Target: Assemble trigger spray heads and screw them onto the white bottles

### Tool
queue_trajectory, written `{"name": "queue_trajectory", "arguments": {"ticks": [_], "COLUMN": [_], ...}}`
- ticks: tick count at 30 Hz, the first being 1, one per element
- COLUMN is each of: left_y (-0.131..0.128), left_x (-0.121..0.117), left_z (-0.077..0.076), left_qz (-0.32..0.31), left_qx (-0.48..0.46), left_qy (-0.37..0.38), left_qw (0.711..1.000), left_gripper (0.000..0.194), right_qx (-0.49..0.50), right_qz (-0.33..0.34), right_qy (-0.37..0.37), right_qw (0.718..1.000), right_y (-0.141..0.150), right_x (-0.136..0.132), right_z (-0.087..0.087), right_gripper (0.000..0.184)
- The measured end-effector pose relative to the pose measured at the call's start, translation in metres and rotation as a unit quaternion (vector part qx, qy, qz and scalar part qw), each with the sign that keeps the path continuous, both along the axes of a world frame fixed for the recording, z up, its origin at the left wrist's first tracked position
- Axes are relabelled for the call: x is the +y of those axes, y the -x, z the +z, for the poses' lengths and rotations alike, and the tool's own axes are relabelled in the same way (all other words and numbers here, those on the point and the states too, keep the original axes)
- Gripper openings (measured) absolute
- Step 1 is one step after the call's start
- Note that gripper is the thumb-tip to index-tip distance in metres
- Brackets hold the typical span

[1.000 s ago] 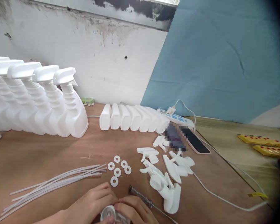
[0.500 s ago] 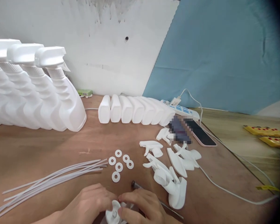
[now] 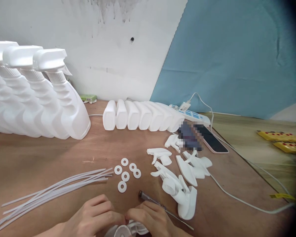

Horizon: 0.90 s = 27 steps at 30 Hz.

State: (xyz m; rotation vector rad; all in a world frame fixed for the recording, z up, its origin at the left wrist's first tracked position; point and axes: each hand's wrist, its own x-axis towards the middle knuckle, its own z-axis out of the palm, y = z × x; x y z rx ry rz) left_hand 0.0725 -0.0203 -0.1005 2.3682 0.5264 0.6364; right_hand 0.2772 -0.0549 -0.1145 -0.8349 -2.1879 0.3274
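At the bottom edge, my left hand (image 3: 95, 214) and my right hand (image 3: 150, 215) close around a white trigger spray head (image 3: 122, 231). Its round collar opening faces up, and its lower part is cut off by the frame. My fingertips meet just above it, and a small part between them cannot be made out. Beside my right hand lies a thin rod-like tool with a dark handle (image 3: 144, 196). Several flat white washers (image 3: 122, 186) lie beyond my hands. To the right are loose white trigger spray heads (image 3: 188, 205).
Thin white tubes (image 3: 54, 191) lie at left. Assembled spray bottles (image 3: 76, 115) stand behind them. A row of white bottles (image 3: 109, 120) lies along the wall. At right are a phone (image 3: 215, 141), a power strip (image 3: 194, 117) and a white cable (image 3: 236, 197) across the table.
My hands have turned the spray head and drawn it slightly lower, so less of the round collar shows. My left fingers are curled more tightly. The table items stay put.
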Motion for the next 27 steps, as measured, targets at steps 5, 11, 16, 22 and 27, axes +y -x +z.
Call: {"name": "queue_trajectory", "arguments": {"ticks": [5, 11, 16, 22, 27], "left_y": [0.001, 0.004, 0.001, -0.007, -0.008], "left_x": [0.003, 0.005, 0.005, 0.005, 0.004], "left_z": [-0.011, -0.029, -0.020, -0.003, -0.013], "left_qz": [-0.028, -0.053, -0.050, 0.007, 0.010], "left_qx": [-0.029, -0.045, -0.069, -0.090, -0.118], "left_qy": [-0.005, -0.034, -0.059, -0.088, -0.104], "left_qw": [0.999, 0.997, 0.995, 0.992, 0.988], "left_gripper": [0.012, 0.011, 0.022, 0.024, 0.024], "right_qx": [-0.009, -0.004, 0.001, 0.007, 0.004], "right_qz": [0.004, 0.002, -0.008, 0.002, -0.001], "right_qy": [-0.011, -0.035, -0.039, -0.051, -0.043], "right_qw": [1.000, 0.999, 0.999, 0.999, 0.999], "right_y": [0.000, 0.003, 0.004, 0.004, 0.004], "right_x": [0.000, 0.000, 0.001, 0.001, 0.002], "right_z": [-0.002, -0.002, -0.001, -0.003, 0.000], "right_gripper": [0.023, 0.022, 0.021, 0.019, 0.021]}}
